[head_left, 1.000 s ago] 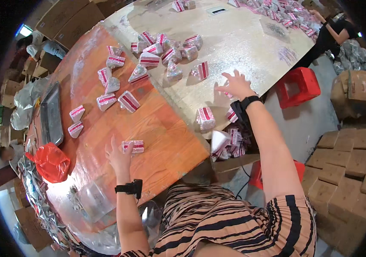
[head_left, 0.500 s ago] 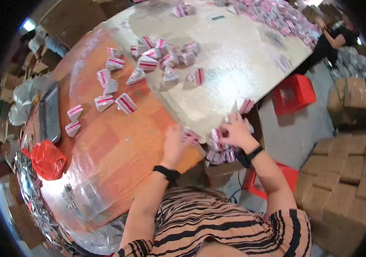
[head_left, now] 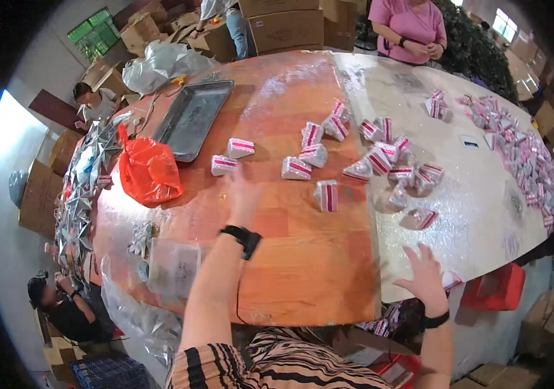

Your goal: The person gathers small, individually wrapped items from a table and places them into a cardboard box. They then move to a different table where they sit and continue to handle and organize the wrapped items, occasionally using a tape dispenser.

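Many small white packets with a red stripe lie scattered across the round table [head_left: 303,272]. My left hand [head_left: 241,194], blurred by motion, stretches out over the wooden half, nearest to two packets [head_left: 224,165]; it seems to hold nothing. A black watch [head_left: 241,238] sits on that wrist. My right hand [head_left: 423,272] hovers at the table's near edge with its fingers spread and nothing in it. Just beyond it lies a packet in clear wrap [head_left: 421,218]. More packets [head_left: 387,321] show in a box below the edge.
An orange plastic bag [head_left: 147,172] and a metal tray [head_left: 193,117] lie at the left. A big heap of packets [head_left: 517,152] covers the far right. A red stool [head_left: 497,288] stands below. Other people and cardboard boxes [head_left: 287,26] ring the table.
Half a second ago both hands were together at the packets below the table's near edge. Now the left hand has reached out over the wood and the right hand has lifted, fingers spread.
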A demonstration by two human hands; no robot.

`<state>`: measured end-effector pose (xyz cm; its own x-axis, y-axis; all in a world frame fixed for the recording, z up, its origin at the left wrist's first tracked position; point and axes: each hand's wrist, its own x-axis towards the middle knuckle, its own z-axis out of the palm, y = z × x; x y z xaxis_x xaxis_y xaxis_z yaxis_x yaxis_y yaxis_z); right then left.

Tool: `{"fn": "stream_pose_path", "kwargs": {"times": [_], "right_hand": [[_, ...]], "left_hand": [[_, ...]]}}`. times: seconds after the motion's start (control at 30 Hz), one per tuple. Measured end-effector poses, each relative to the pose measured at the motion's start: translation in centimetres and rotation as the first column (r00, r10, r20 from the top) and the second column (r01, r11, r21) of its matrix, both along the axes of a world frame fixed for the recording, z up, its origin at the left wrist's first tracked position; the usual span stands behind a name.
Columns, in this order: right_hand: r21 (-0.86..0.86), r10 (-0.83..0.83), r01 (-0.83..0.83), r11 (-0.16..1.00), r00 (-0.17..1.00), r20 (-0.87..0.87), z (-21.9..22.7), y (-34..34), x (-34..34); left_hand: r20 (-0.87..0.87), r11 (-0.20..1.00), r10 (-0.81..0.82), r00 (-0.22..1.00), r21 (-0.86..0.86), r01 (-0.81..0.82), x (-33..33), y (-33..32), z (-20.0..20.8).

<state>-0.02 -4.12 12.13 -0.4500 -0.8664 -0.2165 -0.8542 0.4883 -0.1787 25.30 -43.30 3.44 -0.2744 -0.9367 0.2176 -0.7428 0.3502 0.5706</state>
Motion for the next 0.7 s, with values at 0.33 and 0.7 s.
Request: {"fn": "stream_pose_path", "kwargs": {"times": [0.33, 0.7], "right_hand": [[-0.315, 0.394, -0.462, 0.829, 0.882, -0.257, -3.2, -32.7, 7.2], [0.253, 0.392, -0.395, 0.883, 0.918, 0.065, 0.2, -36.9, 0.9]], "left_hand": [[0.253, 0.974, -0.056, 0.966, 0.226, -0.003, 5.8, -15.2, -2.8], [-0.010, 0.803, -0.507, 0.862, 0.357, 0.476, -1.3, -13.1, 0.8]]}}
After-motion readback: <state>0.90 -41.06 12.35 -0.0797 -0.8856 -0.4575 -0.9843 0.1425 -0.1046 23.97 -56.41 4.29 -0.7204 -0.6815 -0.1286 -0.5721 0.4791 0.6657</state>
